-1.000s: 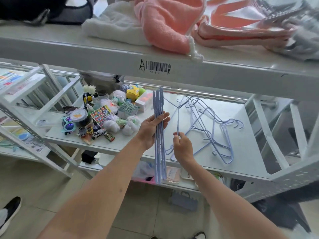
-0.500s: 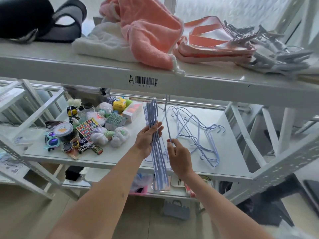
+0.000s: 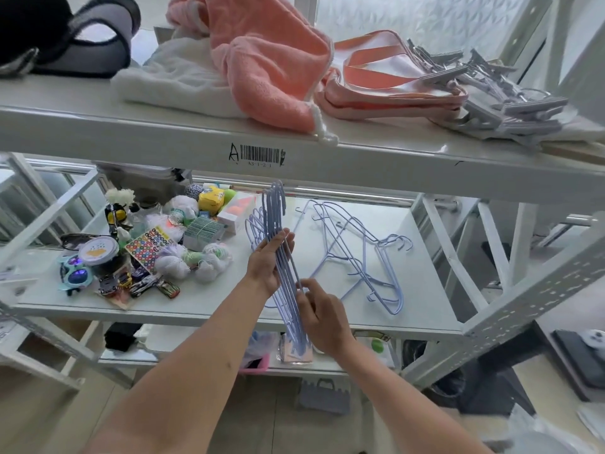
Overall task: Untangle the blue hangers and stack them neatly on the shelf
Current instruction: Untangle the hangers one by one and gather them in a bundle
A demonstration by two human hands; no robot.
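A bundle of several light blue wire hangers [image 3: 278, 224] stands edge-on in front of the middle shelf [image 3: 209, 306], hooks up. My left hand [image 3: 266, 267] grips the bundle from the left, fingers flat along the wires. My right hand [image 3: 322, 314] holds the bundle's lower part from the right, pinching the wires. A tangled pile of blue hangers [image 3: 363, 253] lies flat on the shelf to the right of the hands, hooks pointing right.
Small toys, sticker sheets, mesh balls and boxes [image 3: 157, 247] crowd the shelf's left half. The upper shelf [image 3: 327, 158] hangs just above, holding pink towels [image 3: 262, 60], a bag and grey clip hangers [image 3: 497, 90]. White slanted frame struts [image 3: 530, 299] stand at right.
My right hand has brought the single hanger against the bundle and now grips the bundle's lower part. The camera has tilted upward, showing more of the upper shelf.
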